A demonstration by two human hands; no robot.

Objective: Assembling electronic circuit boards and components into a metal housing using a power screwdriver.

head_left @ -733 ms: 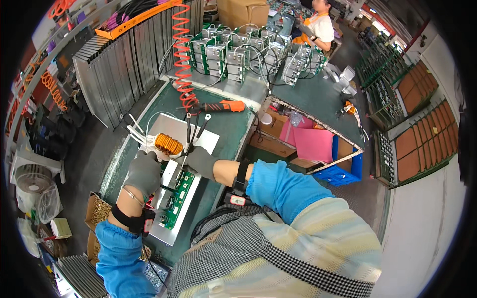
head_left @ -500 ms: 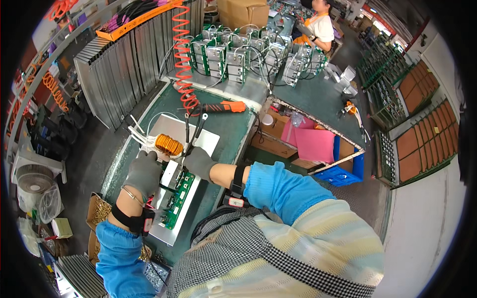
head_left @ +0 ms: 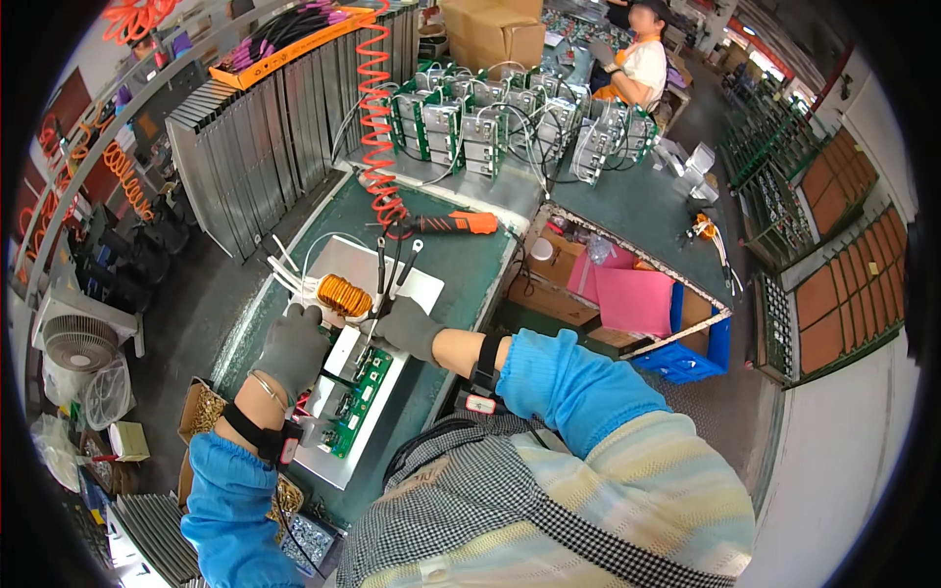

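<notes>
My left hand (head_left: 295, 350), in a grey glove, is at the left side of an assembly on a metal plate (head_left: 331, 468). Its fingers are curled in below a copper-wound ring coil (head_left: 344, 295); whatever they pinch is hidden. My right hand (head_left: 406, 329), gloved too, has its fingers bent together at the coil's right, by the foot of black cables (head_left: 396, 271) with ring lugs. Their tips are hidden, so what they hold cannot be made out. Between the hands is a white block (head_left: 343, 351), beside a green circuit board (head_left: 364, 400). White leads (head_left: 285, 273) stick out left of the coil.
An orange and black power driver (head_left: 456, 223) lies beyond the plate, near a red coiled hose (head_left: 375, 127). Finished-looking board units (head_left: 480, 137) stand farther back. At right is an open bin with pink sheets (head_left: 635, 306). Boxes of brass-coloured parts (head_left: 204, 412) sit at left. A co-worker (head_left: 642, 69) is at the far end.
The whole view has shifted slightly, so the bench appears farther right and lower. Both hands stay at the coil and white block, with only small finger movements.
</notes>
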